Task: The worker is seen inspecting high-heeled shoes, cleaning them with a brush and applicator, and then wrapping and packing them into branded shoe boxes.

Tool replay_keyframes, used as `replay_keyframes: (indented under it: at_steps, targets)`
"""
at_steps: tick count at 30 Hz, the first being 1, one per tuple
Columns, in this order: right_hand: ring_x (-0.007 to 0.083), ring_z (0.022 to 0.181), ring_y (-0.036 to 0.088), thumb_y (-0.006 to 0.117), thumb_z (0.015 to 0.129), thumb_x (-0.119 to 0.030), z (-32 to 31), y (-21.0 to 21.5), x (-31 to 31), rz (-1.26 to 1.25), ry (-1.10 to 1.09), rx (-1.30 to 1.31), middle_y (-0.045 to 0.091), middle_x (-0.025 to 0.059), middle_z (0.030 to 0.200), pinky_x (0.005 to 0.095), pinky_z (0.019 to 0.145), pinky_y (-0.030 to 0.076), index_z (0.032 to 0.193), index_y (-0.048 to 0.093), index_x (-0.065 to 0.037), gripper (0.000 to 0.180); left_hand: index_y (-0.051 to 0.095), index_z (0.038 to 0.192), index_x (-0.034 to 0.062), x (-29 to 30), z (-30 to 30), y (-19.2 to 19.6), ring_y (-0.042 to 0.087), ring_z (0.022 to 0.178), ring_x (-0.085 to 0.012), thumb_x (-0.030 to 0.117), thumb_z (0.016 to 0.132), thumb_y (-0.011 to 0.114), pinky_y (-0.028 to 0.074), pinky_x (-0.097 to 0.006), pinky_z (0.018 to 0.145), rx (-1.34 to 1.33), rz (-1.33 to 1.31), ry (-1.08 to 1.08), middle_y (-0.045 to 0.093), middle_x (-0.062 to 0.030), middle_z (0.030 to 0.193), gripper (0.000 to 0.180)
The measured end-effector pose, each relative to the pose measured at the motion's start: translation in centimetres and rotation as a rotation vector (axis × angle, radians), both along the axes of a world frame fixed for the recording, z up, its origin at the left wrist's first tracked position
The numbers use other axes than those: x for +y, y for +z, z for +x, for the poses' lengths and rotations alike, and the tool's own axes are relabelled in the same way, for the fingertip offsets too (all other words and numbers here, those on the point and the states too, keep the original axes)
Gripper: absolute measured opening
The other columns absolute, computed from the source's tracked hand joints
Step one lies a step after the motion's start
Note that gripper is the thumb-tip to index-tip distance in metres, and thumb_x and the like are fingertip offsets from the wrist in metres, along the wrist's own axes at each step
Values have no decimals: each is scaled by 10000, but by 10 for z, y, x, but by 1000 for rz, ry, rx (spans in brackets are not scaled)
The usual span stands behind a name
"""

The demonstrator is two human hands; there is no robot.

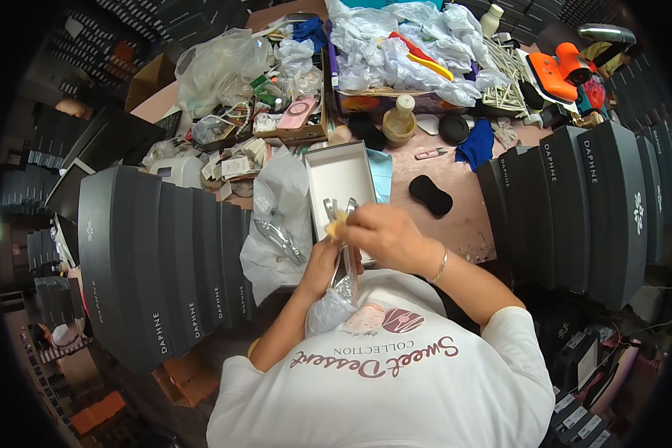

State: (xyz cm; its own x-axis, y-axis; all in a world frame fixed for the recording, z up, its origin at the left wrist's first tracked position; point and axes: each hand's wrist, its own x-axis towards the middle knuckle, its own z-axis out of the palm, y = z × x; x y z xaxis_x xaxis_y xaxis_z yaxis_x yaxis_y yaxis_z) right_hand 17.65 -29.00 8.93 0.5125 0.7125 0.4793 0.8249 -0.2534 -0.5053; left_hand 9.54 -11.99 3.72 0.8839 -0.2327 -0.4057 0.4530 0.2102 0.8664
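Note:
My left hand (319,266) is closed around a silver shoe (343,278), held close to my body with its straps pointing away from me. Pinched in the fingers of my right hand (387,233) is a small yellowish piece of sponge (336,225), at the straps of that shoe. Clear plastic wrap (328,312) bunches around the shoe's near end. A second silver shoe (280,240) lies on white wrapping paper (272,196) to the left. Just beyond my hands sits an open white-lined shoebox (341,170), partly covered by them.
Stacks of dark shoeboxes flank me on the left (131,261) and right (575,209). On the pink tabletop (455,231) are a black insole-shaped pad (430,196), a bottle in a jar (401,123), pink snips (431,154) and a blue cloth (478,144). A carton of crumpled plastic (407,60) stands behind.

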Motion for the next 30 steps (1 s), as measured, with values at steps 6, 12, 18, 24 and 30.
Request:
replay_keyframes:
  at_steps: [6,12,18,24,30]
  targets:
    - [249,688,605,681,727,-33,25,4,-13,207,-255,164,575,58,796,334,603,493,901,663,-108,191,524,1101,-15,0,-3,3,616,659,-160,408,995,300,499,-265,609,61,-128,83,597,-92,786,490]
    - [275,693,591,632,808,-117,58,-43,-23,-141,-364,201,574,98,798,335,610,478,881,660,-63,96,489,1193,-42,0,-11,1,610,740,-142,325,882,596,498,-262,681,-61,-181,-10,582,-78,914,493]
    - [75,701,518,620,872,-123,32,-54,-29,279,-349,844,595,19,807,224,619,417,939,651,1,144,508,1208,-45,21,7,16,575,908,-118,149,763,715,476,-270,808,-21,110,31,559,-56,1017,527]
    - [87,724,532,617,875,-96,5,-30,-29,418,-353,877,582,41,845,210,660,427,943,640,31,146,484,1185,-23,61,27,35,606,884,-238,395,906,528,521,-330,742,24,-386,236,586,-163,1036,504]
    - [88,718,531,627,858,-53,-24,-7,-20,373,-177,749,558,36,844,209,602,421,978,654,-2,133,519,930,45,48,14,-6,474,546,-158,643,892,342,417,-257,457,70,-784,229,469,-57,649,625]
